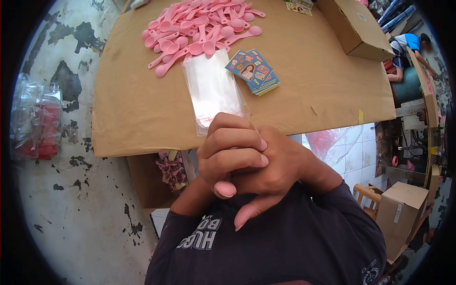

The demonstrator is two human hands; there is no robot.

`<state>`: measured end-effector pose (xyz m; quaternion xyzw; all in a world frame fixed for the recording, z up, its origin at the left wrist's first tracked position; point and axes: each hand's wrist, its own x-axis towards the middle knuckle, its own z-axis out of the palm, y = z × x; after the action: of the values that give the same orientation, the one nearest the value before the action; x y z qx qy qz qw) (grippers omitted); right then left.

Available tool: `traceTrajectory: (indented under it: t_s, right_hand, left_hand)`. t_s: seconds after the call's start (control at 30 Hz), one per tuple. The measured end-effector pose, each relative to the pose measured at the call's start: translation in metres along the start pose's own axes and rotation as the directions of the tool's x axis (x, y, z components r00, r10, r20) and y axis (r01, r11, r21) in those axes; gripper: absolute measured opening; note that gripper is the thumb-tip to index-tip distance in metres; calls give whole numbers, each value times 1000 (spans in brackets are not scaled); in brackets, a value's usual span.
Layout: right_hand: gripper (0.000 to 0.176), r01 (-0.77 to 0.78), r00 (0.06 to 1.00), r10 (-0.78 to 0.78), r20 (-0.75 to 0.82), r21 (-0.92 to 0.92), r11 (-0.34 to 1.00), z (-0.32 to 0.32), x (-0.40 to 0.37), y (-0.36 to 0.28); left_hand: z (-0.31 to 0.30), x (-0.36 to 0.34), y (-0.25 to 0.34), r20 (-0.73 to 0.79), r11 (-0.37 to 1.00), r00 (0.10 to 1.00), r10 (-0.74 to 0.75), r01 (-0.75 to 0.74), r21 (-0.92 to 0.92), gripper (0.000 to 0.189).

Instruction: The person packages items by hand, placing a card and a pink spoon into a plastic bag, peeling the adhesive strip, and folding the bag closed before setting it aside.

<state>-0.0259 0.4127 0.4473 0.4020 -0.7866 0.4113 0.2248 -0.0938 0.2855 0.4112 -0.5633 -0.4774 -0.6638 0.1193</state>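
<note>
My left hand (230, 149) is wrapped over my right hand (278, 164), in front of my chest by the table's near edge. The left fingers curl across the back of the right hand. The right thumb points down, while its other fingers are hidden under the left hand. Just beyond them lies a stack of clear plastic bags (213, 88). A stack of blue printed cards (254, 71) sits to the right of the bags. Farther back, a heap of pink plastic spoons (199, 26) touches the bags' top end.
Brown paper covers the table (323, 90). A cardboard box (354, 28) stands at its back right, near more cards (299, 7). Plastic-wrapped packs (38, 118) are at far left. Another carton (401, 209) stands at lower right. A person in blue (408, 45) bends at far right.
</note>
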Motion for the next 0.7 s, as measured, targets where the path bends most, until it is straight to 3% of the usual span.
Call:
traceTrajectory:
  t_s: [0.1, 0.23, 0.3, 0.7]
  right_hand:
    - [58, -66, 990, 64, 129, 12, 998, -4, -4, -3]
    - [59, -59, 990, 56, 127, 18, 998, -1, -2, -4]
    - [50, 23, 998, -24, 60, 25, 999, 4, -2, 0]
    - [54, 49, 997, -50, 53, 26, 998, 2, 6, 1]
  left_hand:
    - [0, 0, 3, 4, 1000, 1000, 1, -1, 1, 66]
    - [1, -3, 8, 9, 999, 999, -50, 49, 22, 60]
    - [0, -5, 6, 12, 998, 999, -48, 48, 27, 58]
    - [-1, -9, 8, -8, 999, 999, -50, 50, 6, 48]
